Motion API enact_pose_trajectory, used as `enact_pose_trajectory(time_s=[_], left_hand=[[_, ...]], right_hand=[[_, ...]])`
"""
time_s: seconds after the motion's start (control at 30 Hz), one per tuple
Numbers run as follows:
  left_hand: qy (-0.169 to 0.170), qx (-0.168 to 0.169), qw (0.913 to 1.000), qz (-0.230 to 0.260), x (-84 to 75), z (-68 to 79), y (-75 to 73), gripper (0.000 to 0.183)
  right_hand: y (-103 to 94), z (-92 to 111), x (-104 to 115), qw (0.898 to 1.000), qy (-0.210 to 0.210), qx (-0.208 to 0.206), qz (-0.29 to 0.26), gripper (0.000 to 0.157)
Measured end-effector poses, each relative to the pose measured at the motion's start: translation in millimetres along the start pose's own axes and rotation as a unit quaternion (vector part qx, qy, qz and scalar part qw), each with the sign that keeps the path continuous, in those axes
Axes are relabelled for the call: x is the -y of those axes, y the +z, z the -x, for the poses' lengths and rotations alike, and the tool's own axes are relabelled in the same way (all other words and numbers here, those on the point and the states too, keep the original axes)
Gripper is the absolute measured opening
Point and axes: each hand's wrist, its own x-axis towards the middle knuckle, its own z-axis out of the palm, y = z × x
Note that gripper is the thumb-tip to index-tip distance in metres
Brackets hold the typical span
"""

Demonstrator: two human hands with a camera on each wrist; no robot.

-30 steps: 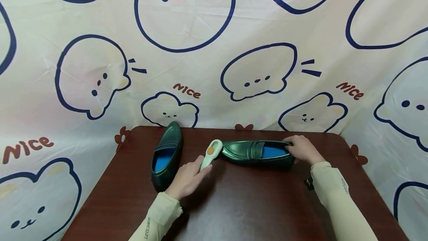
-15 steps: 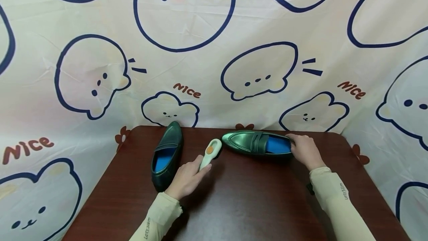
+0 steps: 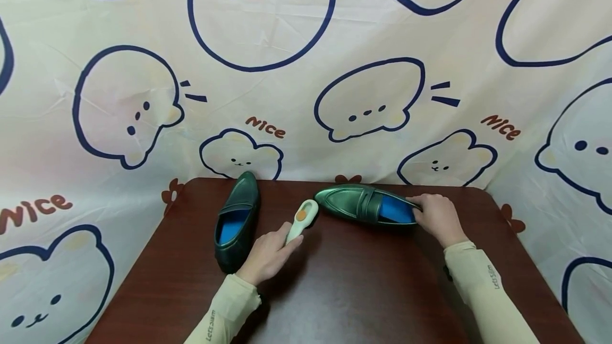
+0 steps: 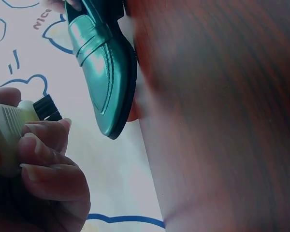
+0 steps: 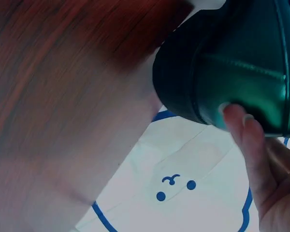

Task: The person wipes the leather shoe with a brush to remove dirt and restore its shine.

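My left hand point(image 3: 269, 255) grips the pale green handle of a small brush point(image 3: 303, 217), which has an orange spot. Its dark bristles point(image 4: 47, 107) show past the fingers in the left wrist view. At the far right, my right hand point(image 3: 437, 220) pinches a shiny green loafer point(image 3: 344, 201) by the heel. This loafer lies crosswise with its toe to the left and its blue insole showing; the brush head is just short of the toe. Fingertips point(image 5: 236, 116) press the heel's outside in the right wrist view. A matching loafer point(image 3: 236, 227) stands left of my left hand, toe pointing away.
The dark brown tabletop point(image 3: 344, 291) runs from the front to the wall cloth. Behind and at both sides hangs a pale cloth point(image 3: 296, 100) printed with blue-outlined bears. The left loafer's toe reaches the table's back edge.
The right hand has shifted the loafer back and tipped it, so more of its blue insole shows and its toe stands apart from the brush. The left hand stays nearly still.
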Motion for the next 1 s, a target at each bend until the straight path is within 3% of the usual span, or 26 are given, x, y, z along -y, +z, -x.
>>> enact_pose_trajectory(time_s=[0.23,0.5,0.73,0.9,1.0], left_hand=[[0.003,-0.001,1.0000,0.000,-1.3,-0.5,1.7,0.031],[0.003,0.000,1.0000,-0.003,-2.7,-3.7,2.1,0.029],[0.002,0.002,1.0000,-0.008,-1.6,-6.4,2.3,0.033],[0.003,0.004,1.0000,-0.007,-2.4,-8.0,2.4,0.032],[0.006,0.006,0.9999,-0.006,-2.8,-8.0,3.4,0.033]], right_hand=[[-1.6,3,2,0.999,-0.039,0.013,0.030,0.027],[1.1,5,3,0.998,-0.028,0.033,0.042,0.039],[3.9,6,4,0.998,-0.030,0.035,0.049,0.040],[1.5,2,0,0.999,-0.020,0.038,0.014,0.034],[-4.6,-3,-5,0.994,0.004,0.087,-0.063,0.029]])
